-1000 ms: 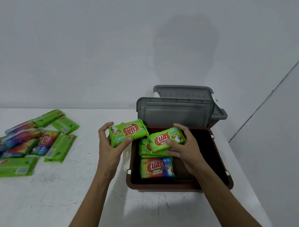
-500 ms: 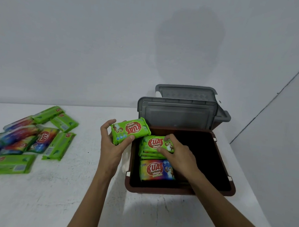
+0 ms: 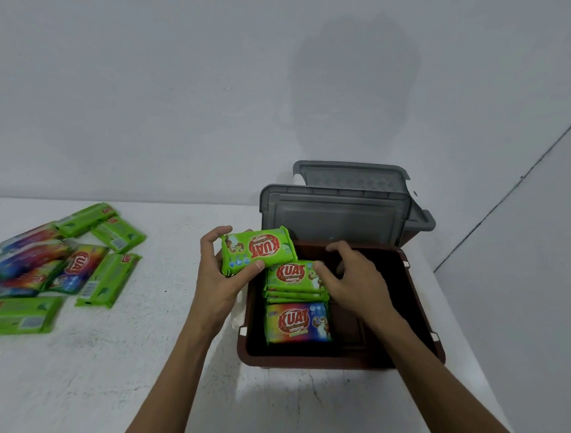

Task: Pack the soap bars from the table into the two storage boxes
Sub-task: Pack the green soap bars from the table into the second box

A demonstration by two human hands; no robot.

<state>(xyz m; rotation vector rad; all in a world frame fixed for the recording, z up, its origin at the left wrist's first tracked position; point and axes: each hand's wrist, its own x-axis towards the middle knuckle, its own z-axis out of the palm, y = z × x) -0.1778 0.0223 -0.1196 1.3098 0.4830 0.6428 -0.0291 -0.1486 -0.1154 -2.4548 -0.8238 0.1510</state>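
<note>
Brown box (image 3: 304, 364) on bench (image 3: 107, 372). Rainbow bar (image 3: 297, 321) at box front-left, green stack (image 3: 294, 279) just behind it. Right hand (image 3: 356, 285) arched over stack, thumb on its top, squaring it I reckon; can't tell if gripping. Left hand (image 3: 222, 279) clasps green bar (image 3: 258, 254) over box's left rim, queued next. Grey lid (image 3: 335, 215) propped behind box. Loose bars (image 3: 63, 265) well left of box.

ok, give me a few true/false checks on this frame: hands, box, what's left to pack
1. The left hand holds a green soap bar. True.
2. The brown box is empty. False: it holds a stack of green bars and a rainbow-wrapped bar.
3. Its grey lid is shut. False: it stands open.
4. On the table lie loose soap bars. True.
5. The right hand reaches into the box. True.
</note>
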